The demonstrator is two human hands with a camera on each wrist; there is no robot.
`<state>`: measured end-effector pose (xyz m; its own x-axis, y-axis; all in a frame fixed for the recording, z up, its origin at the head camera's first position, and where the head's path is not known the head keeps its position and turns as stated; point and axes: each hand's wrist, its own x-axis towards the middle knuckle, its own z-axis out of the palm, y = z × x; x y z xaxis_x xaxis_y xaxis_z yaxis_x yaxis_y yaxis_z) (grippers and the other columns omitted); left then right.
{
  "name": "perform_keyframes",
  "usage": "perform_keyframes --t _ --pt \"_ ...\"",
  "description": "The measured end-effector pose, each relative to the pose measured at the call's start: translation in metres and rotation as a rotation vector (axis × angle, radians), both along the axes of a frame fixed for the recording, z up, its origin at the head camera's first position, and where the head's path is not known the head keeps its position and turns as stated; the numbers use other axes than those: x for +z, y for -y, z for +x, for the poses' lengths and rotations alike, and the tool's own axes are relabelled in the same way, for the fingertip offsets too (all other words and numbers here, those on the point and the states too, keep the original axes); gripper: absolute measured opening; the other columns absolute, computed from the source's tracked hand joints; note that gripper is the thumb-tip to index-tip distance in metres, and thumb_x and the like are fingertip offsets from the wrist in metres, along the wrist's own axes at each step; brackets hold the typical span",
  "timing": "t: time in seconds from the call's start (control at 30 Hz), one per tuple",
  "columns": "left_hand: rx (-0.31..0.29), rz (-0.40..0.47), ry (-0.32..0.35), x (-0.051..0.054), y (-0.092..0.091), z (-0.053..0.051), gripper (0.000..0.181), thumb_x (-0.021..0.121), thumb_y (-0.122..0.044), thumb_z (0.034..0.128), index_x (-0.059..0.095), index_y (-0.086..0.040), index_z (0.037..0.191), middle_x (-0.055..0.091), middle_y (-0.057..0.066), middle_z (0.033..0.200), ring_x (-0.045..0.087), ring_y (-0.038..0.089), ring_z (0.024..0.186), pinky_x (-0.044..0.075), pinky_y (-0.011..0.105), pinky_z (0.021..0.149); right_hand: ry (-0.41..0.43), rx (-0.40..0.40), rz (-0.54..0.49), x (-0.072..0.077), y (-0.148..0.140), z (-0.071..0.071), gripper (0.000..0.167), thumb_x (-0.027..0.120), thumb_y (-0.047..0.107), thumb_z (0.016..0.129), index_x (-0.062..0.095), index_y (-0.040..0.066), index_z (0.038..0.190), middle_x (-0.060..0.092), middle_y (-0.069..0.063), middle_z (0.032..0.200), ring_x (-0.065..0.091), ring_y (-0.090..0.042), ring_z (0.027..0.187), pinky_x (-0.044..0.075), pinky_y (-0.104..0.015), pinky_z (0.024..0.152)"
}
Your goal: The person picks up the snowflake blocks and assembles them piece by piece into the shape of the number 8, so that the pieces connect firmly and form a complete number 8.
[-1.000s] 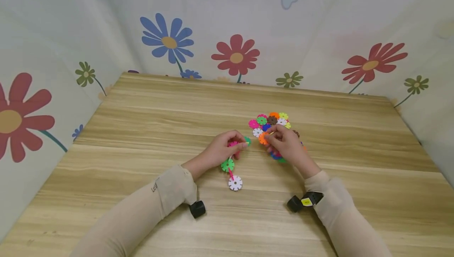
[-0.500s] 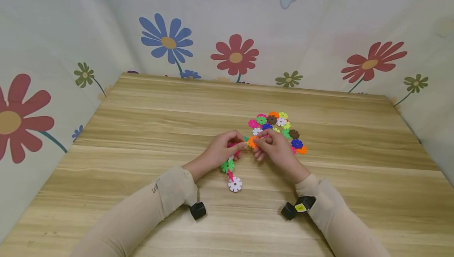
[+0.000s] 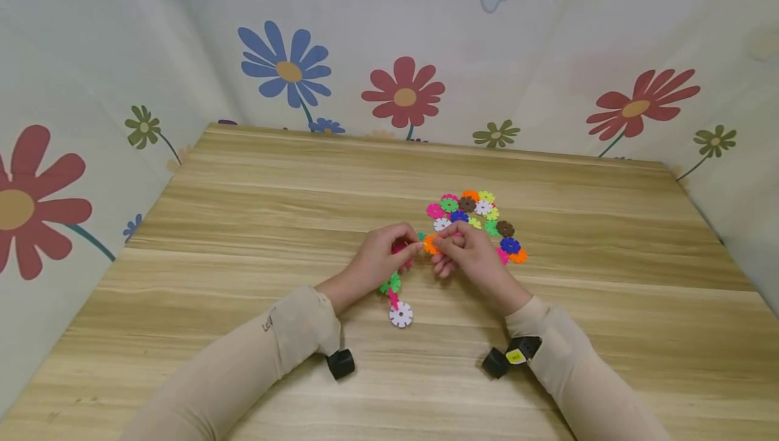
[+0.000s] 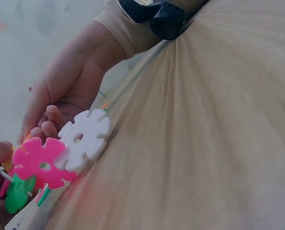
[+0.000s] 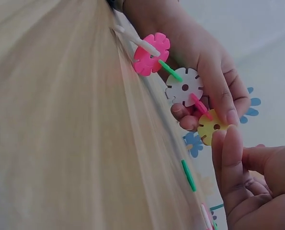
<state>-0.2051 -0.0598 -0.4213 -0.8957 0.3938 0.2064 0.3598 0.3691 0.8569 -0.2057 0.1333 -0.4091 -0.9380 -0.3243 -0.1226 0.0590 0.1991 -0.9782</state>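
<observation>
My left hand (image 3: 380, 255) pinches a yellow notched plastic disc (image 5: 209, 131) in a chain of interlocking discs. From that hand the chain runs down toward me, through a green disc (image 3: 389, 284) to a white disc (image 3: 401, 315) at its near end. Against the chain's other end, my right hand (image 3: 477, 262) pinches an orange disc (image 3: 430, 245) between thumb and fingers. Both sets of fingertips nearly meet there, and whether the orange disc is slotted in is hidden. In the left wrist view a pink disc (image 4: 29, 160) and a white disc (image 4: 91, 132) hang close by.
Just beyond my right hand lies a loose pile of notched discs, among them a brown disc (image 3: 505, 228), a blue disc (image 3: 510, 245) and a pink disc (image 3: 435, 211). The wooden table (image 3: 292, 191) ends at a flower-printed curtain (image 3: 517, 55).
My right hand has come left from the pile with the orange disc and brought it up to the chain. My left hand has stayed nearly still. More of the pile is now uncovered.
</observation>
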Motion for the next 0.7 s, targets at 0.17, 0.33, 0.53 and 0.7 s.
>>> perform_keyframes --t 0.17,0.33,0.53,0.7 --pt "0.018 0.005 -0.041 -0.0001 -0.0014 0.0012 0.011 0.063 -0.011 0.0921 0.061 -0.005 0.083 0.062 0.008 0.069 0.057 0.015 0.054 0.050 0.023 0.051 0.002 0.008 -0.019 -0.0005 0.0030 0.0022 0.013 0.051 0.006 0.098 0.045 -0.003 0.105 0.067 0.000 0.070 0.065 -0.011 0.058 0.056 -0.024 0.056" --pt "0.015 0.002 0.005 -0.0001 -0.0013 -0.0003 0.009 0.063 -0.013 0.0927 0.062 -0.004 0.094 0.066 0.011 0.082 0.058 0.012 0.056 0.051 0.022 0.053 -0.019 -0.014 -0.002 -0.0026 0.0058 0.0010 0.014 0.050 0.005 0.098 0.046 -0.006 0.107 0.066 0.001 0.069 0.064 -0.010 0.056 0.054 -0.024 0.054" --pt "0.007 -0.047 0.077 0.0004 -0.0004 -0.0025 0.031 0.067 -0.020 0.0902 0.056 -0.008 0.117 0.066 0.011 0.097 0.062 0.011 0.070 0.051 0.021 0.063 -0.028 -0.011 0.014 -0.0027 0.0068 0.0000 0.019 0.051 0.008 0.098 0.051 -0.006 0.111 0.065 0.000 0.070 0.060 -0.010 0.055 0.052 -0.023 0.051" --pt "-0.006 -0.077 0.122 0.0026 -0.0015 -0.0031 0.043 0.072 -0.024 0.0866 0.055 -0.012 0.124 0.066 0.010 0.102 0.059 0.013 0.074 0.048 0.022 0.063 -0.037 0.014 0.031 -0.0019 0.0055 -0.0001 0.022 0.052 0.010 0.099 0.053 -0.005 0.115 0.064 -0.002 0.072 0.061 -0.011 0.057 0.053 -0.024 0.053"
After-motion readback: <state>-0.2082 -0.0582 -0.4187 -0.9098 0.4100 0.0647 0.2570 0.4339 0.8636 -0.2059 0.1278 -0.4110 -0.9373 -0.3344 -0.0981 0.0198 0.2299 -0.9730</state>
